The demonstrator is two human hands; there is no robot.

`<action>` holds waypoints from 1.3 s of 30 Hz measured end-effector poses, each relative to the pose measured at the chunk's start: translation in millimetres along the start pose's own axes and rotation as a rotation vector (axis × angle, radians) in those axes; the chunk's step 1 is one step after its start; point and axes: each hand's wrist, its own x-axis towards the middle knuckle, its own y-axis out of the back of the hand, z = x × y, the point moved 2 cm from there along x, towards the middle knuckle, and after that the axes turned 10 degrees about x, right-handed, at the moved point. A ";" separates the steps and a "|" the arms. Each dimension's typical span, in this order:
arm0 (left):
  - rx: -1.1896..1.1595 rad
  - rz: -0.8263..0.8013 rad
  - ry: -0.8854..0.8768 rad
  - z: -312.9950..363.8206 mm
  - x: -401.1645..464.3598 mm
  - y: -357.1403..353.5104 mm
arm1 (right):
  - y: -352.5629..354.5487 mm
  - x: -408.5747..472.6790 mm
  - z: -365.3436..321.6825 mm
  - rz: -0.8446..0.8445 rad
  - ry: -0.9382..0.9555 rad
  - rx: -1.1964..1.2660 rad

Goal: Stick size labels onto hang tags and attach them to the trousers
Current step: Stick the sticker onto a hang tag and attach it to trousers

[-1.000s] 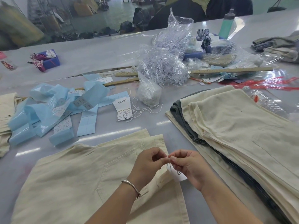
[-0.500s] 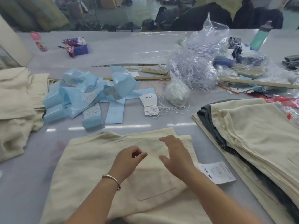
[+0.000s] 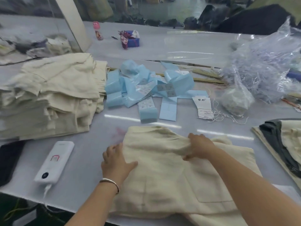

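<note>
Cream trousers [image 3: 171, 168] lie folded on the table [image 3: 91, 160] in front of the person, both hands on them. Left hand [image 3: 116, 160] rests at the left edge of the fold, thumb spread over the cloth, fingertips seemingly tucked under the edge — not a closed grip as far as can be told. Right hand [image 3: 199, 148] bunches the upper fold in curled fingers, cloth gathered under the palm.

No hang tag visible on this pair from here; hidden or absent, cannot tell.

Judgement: step in hand is handling the garment — most likely lifting it off toward the cream stack [image 3: 48, 95] at left.

Supplies beyond: blue label strips [image 3: 146, 88], strung hang tags [image 3: 203, 108], just beside them a clear bag of strings [image 3: 234, 100]. Waiting pile [image 3: 283, 144] at right.

Next move calls for both hands lifting together so the fold holds, then a fresh pair, one tag, one label
</note>
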 end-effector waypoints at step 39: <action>-1.166 -1.384 -1.797 581.1 -453.0 261.5 | 143.8 -560.6 321.8 1.809 -0.665 0.995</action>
